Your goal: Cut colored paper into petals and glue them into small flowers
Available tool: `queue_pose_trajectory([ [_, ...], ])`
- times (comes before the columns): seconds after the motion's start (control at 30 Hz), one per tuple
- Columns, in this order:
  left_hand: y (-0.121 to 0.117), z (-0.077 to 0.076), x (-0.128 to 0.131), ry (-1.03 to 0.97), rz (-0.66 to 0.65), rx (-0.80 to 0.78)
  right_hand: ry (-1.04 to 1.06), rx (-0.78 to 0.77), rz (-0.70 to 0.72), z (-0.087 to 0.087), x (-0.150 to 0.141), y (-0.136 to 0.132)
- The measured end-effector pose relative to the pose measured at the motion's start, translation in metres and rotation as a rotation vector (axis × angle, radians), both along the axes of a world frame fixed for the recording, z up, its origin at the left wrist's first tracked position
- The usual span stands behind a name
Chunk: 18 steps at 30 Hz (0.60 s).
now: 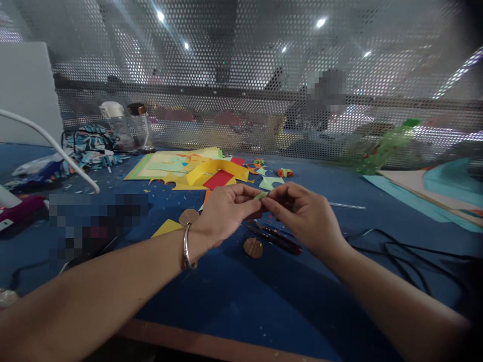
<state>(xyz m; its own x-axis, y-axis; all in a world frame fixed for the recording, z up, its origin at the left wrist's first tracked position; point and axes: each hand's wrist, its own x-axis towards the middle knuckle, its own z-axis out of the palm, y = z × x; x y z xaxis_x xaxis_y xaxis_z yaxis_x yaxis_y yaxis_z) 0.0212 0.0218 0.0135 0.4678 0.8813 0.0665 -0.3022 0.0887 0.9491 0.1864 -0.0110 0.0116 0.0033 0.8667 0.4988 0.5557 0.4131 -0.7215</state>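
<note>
Between the fingertips of both hands is a small piece of light green paper (261,195). My left hand (228,211), with a silver bangle (186,246) at the wrist, pinches it from the left. From the right, my right hand (305,213) closes thumb and fingers on its other end. Below the hands, scissors with dark handles (281,237) lie on the blue table (241,296). A round brown disc (253,248) is in front of them, and another brown disc (188,217) is beside my left wrist, near a yellow paper piece (168,228).
Coloured paper sheets (151,168) and scraps lie behind the hands, with a small orange paper piece (286,172). Two bottles (139,125) stand at the back left. Black cables (400,251) and blue paper (407,198) are at right. A perforated metal screen (226,65) borders the back.
</note>
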Motion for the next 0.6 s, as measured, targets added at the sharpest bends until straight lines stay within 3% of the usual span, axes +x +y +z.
queue_pose_trajectory([
  [0.27,0.0054,-0.0069,-0.0060,0.220,0.039,0.376,0.024,-0.034,0.018,-0.0044,0.0019,0.0023],
  [0.6,-0.0021,0.0004,-0.0091,0.326,0.139,0.528,0.001,0.043,0.012,-0.0063,0.0005,0.0017],
])
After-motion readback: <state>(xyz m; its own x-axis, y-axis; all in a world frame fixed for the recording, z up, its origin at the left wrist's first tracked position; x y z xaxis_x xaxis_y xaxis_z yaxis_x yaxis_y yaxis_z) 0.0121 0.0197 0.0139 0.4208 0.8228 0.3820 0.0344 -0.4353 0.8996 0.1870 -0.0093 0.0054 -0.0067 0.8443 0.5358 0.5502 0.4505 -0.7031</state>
